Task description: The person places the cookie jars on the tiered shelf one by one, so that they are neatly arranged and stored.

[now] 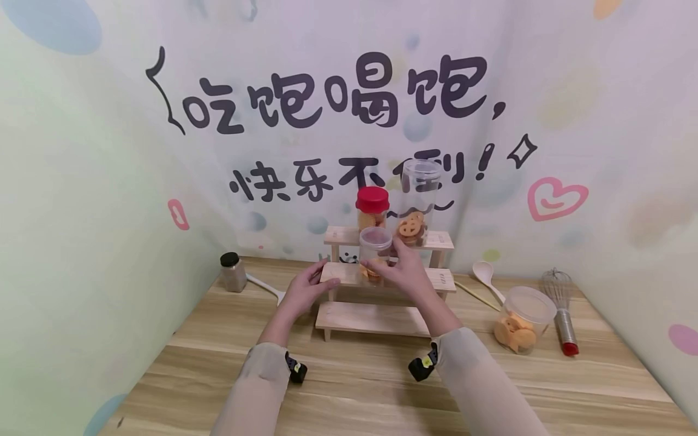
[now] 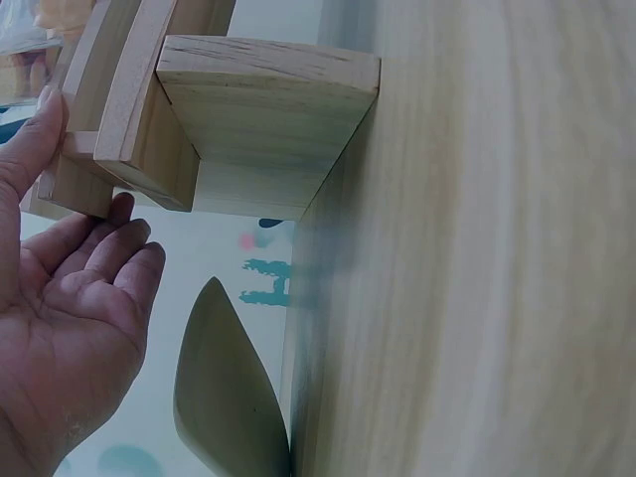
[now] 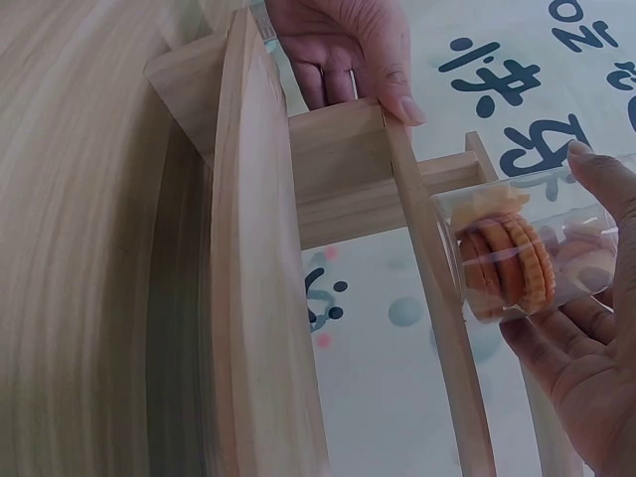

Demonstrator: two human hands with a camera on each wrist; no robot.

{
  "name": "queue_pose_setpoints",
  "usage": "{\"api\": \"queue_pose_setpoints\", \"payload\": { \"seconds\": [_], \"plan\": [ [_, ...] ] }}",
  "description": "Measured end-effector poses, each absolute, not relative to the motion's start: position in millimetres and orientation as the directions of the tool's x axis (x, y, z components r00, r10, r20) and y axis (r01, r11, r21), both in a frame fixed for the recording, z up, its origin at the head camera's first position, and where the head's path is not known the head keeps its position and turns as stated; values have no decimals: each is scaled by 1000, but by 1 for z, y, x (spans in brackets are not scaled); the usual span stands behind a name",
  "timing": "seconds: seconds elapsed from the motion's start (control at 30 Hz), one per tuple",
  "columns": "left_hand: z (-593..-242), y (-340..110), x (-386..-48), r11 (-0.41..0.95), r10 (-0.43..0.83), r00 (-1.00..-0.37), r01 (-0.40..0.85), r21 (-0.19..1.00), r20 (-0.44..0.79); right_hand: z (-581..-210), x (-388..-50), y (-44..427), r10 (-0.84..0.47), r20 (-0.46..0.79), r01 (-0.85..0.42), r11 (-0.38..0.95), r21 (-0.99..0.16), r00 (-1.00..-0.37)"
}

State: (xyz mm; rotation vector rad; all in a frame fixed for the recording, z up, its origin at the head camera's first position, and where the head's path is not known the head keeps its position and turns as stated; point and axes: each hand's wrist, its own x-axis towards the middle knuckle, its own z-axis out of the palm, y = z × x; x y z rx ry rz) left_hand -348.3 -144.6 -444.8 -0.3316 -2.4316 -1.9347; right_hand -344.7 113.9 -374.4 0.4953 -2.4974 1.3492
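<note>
Two lines of dark lettering run over the backdrop (image 1: 305, 148), a few strokes blurred behind a tall jar. Below it spreads one wooden table (image 1: 349, 387), whose near edge I can't see; a wide strip of wood lies this side of the one three-step stand (image 1: 376, 315). Two sleeves (image 1: 480, 375) reach in from the near side. The left hand (image 1: 305, 290) has its thumb on the left end of the middle step, fingers bent round behind it. The right hand (image 1: 406, 269) has thumb and fingers closed about the small clear jar (image 1: 376, 239), whose base meets the middle step; whether it bears full weight there, I can't tell. I count five containers: that one, the tall jar (image 1: 420, 194) and red-lidded jar (image 1: 373, 206) on the top step, a wide tub (image 1: 526, 327) right, a black-lidded jar (image 1: 233, 275) far left. Right of the stand lie one whisk (image 1: 561, 303), one white spoon (image 1: 489, 281) and a thin yellowish stick (image 1: 477, 295), partly hidden; left, a white handle (image 1: 264, 286) slips behind the hand.
</note>
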Motion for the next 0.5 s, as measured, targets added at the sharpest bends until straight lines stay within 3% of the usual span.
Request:
{"api": "queue_pose_setpoints", "payload": {
  "seconds": [0.5],
  "plan": [
    [-444,-144,-349,198,146,-978,176,964,149,-375,-344,111,-165,375,-405,498,-767,-912]
  ]
}}
